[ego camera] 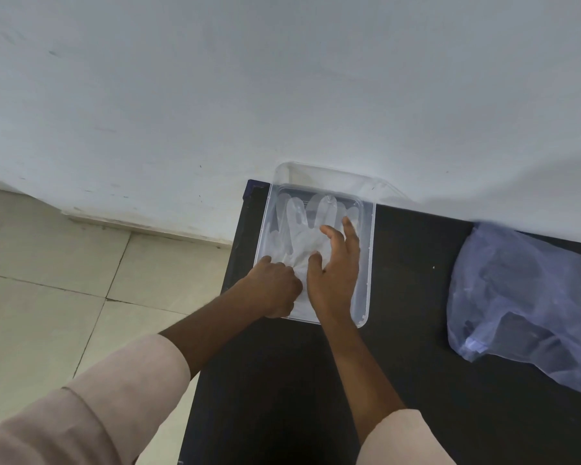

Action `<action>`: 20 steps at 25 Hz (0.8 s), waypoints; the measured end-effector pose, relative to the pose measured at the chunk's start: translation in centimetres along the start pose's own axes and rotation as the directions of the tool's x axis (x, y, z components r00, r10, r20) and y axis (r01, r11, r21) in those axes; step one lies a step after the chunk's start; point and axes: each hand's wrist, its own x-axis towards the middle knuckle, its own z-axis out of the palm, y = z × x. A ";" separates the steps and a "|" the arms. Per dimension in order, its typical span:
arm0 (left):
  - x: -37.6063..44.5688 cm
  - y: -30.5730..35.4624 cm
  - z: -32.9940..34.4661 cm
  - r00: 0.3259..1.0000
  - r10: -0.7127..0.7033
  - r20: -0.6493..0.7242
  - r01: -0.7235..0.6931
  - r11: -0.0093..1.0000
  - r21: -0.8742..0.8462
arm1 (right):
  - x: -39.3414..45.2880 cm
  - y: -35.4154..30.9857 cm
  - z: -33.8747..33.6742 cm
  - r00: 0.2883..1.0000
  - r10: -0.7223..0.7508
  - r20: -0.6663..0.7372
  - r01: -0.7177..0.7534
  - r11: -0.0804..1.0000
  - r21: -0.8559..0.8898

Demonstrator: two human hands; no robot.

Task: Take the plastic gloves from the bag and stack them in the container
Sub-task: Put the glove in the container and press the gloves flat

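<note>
Sleeves (121,394), hands (332,276) on gloves (302,226) in container (368,263); bag (524,297) well apart.

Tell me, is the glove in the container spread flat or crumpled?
Spread flat: the glove lies finger-outlines splayed inside the container.

Left hand (275,286) curled closed; right hand (332,273) flat, fingers spread.

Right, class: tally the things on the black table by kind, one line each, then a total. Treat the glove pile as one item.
Clear container: 1
Pile of plastic gloves: 1 (separate gloves cannot be counted)
Bluish plastic bag: 1
Hands in the container: 2, left hand and right hand
Total: 5
</note>
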 end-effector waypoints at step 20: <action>-0.3 0.0 -0.3 1.000 0.007 0.012 -0.007 1.000 0.009 | 1.3 1.8 0.4 0.922 0.208 0.327 -0.111 0.951 -0.290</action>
